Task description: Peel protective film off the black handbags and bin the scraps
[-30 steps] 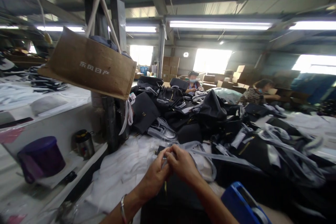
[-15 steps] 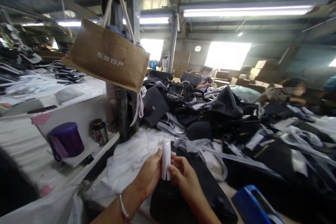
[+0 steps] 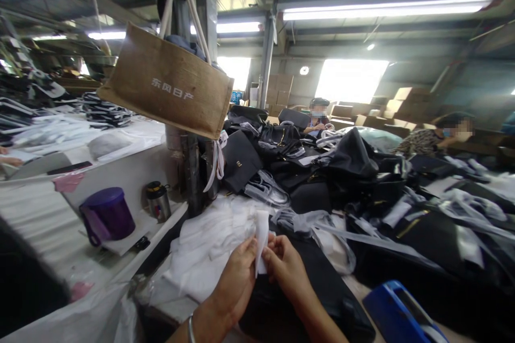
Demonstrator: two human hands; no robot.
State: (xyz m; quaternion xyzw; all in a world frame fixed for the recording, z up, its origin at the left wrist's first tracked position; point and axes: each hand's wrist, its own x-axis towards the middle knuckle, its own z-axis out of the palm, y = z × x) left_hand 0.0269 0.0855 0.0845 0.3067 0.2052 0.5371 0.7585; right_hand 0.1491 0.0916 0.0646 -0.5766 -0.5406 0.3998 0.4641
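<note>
Both hands share one grip: the left hand [image 3: 238, 278] and right hand [image 3: 286, 270] pinch a small folded strip of white paper [image 3: 261, 238] upright between their fingertips, above a flat black leather bag [image 3: 322, 289] on the tabletop [image 3: 209, 257], near a blue tape dispenser [image 3: 398, 316].

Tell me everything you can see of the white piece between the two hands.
The white piece is a small narrow strip, thin and soft-looking, perhaps paper or foam wrap. It stands roughly upright, top end free, lower end pinched between the left hand and the right hand. It is held above a black bag, beside a heap of white wrapping.
</note>
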